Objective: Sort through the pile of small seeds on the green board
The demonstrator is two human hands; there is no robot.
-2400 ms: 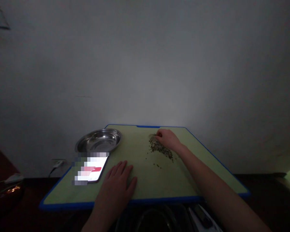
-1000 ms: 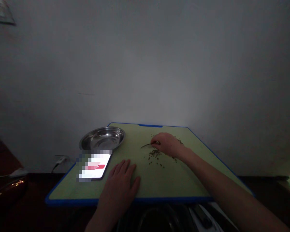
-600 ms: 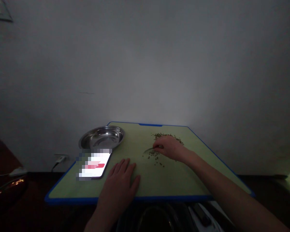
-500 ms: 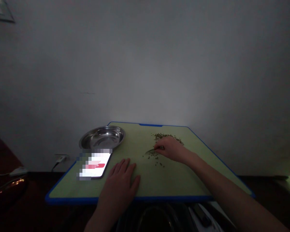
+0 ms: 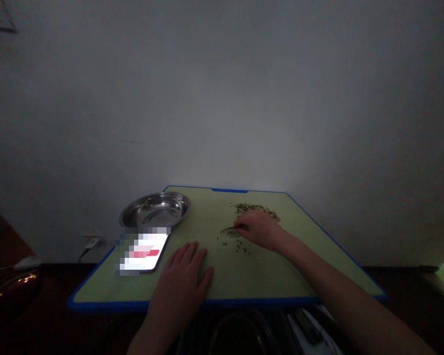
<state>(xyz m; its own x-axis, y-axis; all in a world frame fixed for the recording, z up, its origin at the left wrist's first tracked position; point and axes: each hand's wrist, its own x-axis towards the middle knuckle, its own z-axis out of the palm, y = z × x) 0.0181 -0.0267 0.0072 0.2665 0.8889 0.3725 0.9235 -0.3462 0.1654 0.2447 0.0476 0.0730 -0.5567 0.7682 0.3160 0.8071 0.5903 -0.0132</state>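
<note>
A pale green board (image 5: 222, 276) with a blue rim lies in front of me in dim light. Small dark seeds (image 5: 257, 209) are scattered on its far right part. My right hand (image 5: 258, 229) rests among them, its fingers closed on a thin metal spoon (image 5: 228, 229) whose tip points left along the board. My left hand (image 5: 181, 278) lies flat on the near part of the board, fingers stretched out, holding nothing.
A shallow steel bowl (image 5: 154, 210) stands at the board's far left. A lit phone (image 5: 143, 252) lies just in front of it, left of my left hand. A grey wall rises behind. A plug and cable (image 5: 91, 243) show at the left, dark objects below the board.
My right hand has drawn back from the far seed pile toward me, dragging some seeds with the spoon into a small patch. My left hand has stayed flat in place.
</note>
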